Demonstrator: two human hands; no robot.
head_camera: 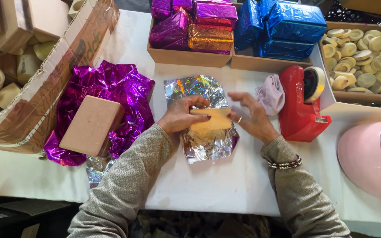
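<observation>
A: Head view, item one?

B: Tan rectangular block (211, 119), lying on a sheet of silver holographic foil (208, 143) at table centre. Left hand (182, 115) at the block's 9 o'clock, fingers closed on its near-left edge, thumb laid across the top. Right hand (253, 115) at its 3 o'clock, fingers spread wide, fingertips touching the block's right end; somewhat blurred.

A: Foil condition?

B: Crinkled, spread flat on the white table (225, 185), showing past the block at 12 and 6 o'clock.

A: Surroundings, clockwise from the block?

B: At 12 o'clock, cardboard tray of foil-wrapped blocks (195, 31), purple and gold. At 1 o'clock, stack of blue-wrapped blocks (287, 26). At 2 o'clock, box of pale round pieces (362, 57). At 3 o'clock, crumpled pale cloth (270, 93), then red tape dispenser (300, 105) just beside it. At 4 o'clock, pink rounded object (371, 156) at the frame edge; kind not discernible. At 9 o'clock, pink block (91, 125) resting on a purple foil sheet (124, 88). At 10 o'clock, large open carton (45, 83) holding pale bowl-shaped pieces.
</observation>
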